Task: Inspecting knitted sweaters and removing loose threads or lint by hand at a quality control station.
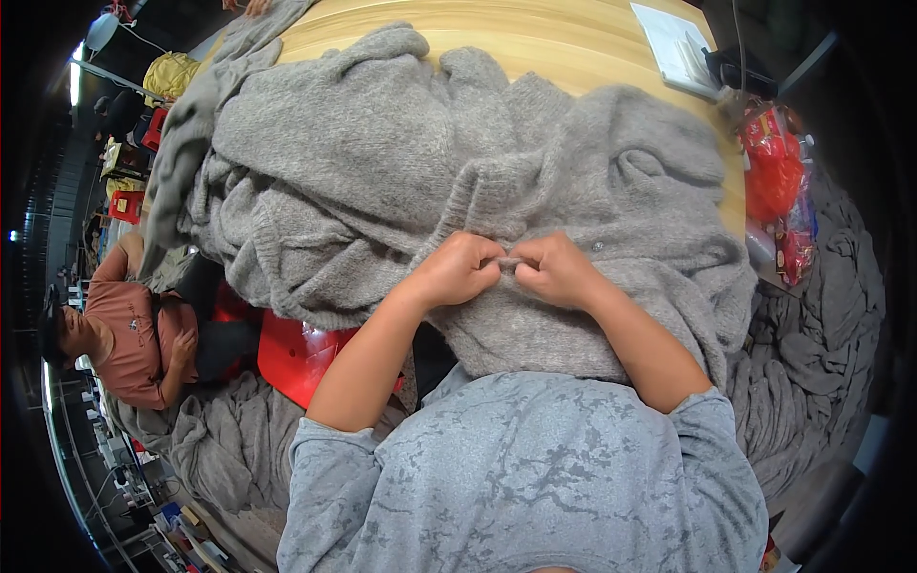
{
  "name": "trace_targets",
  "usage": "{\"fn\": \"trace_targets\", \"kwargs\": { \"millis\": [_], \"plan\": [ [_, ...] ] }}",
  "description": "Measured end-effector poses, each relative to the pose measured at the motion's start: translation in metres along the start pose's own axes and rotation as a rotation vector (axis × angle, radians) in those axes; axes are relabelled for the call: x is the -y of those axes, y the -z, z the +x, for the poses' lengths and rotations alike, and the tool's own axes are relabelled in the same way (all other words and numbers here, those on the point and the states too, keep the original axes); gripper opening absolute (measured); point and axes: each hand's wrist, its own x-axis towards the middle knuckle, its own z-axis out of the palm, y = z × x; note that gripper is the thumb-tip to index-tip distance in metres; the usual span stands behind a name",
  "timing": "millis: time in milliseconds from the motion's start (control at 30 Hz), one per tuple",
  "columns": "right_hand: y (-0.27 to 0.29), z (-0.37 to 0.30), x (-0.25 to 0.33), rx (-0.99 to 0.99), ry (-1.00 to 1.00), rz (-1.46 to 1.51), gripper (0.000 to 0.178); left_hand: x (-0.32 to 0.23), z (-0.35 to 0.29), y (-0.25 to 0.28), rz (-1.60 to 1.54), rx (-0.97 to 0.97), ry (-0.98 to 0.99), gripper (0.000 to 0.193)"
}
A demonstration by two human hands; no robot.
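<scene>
A large grey knitted cardigan [382, 162] lies spread over a round wooden table [535, 43]. My left hand [457, 269] and my right hand [554, 270] meet at its front edge near me, knuckles almost touching, both pinching the knit fabric. A small pale button [598, 246] shows just right of my right hand. What sits between my fingertips is hidden by the fingers. My forearms come up from my grey mottled sleeves.
More grey knitwear is heaped on the floor at the right [812, 325] and lower left [220, 439]. A red stool [296, 353] stands left of me. A person in a pink shirt [124, 334] sits at the left. Red snack packets [774, 172] and white papers [673, 43] lie at the table's right.
</scene>
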Motion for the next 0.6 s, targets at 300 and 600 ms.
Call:
{"fn": "trace_targets", "kwargs": {
  "millis": [300, 600],
  "plan": [
    [0.010, 0.002, 0.002, 0.078, -0.239, 0.231, 0.013, 0.004, -0.003, -0.005, -0.170, -0.077, 0.180, 0.009],
    [0.032, -0.055, 0.010, -0.132, -0.109, -0.317, 0.021, -0.006, -0.010, -0.004, -0.026, -0.108, 0.228, 0.014]
  ]
}}
